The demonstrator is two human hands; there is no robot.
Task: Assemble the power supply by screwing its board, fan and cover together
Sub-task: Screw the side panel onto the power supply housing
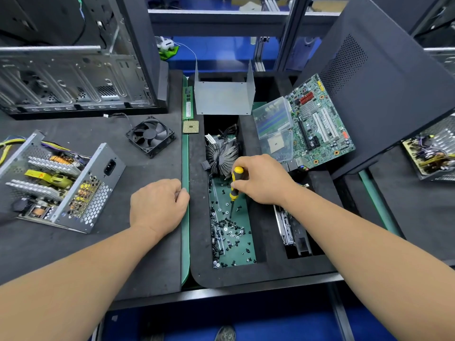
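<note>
Right hand [261, 179] grips screwdriver [235, 184], tip among screws [230, 230] below it. Left hand [157, 207] loosely curled, holding nothing, resting on table [73, 247].

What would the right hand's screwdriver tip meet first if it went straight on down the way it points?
Most likely the loose screws in the green-floored tray compartment; the right hand aims the screwdriver down at them, though depth is unclear.
</note>
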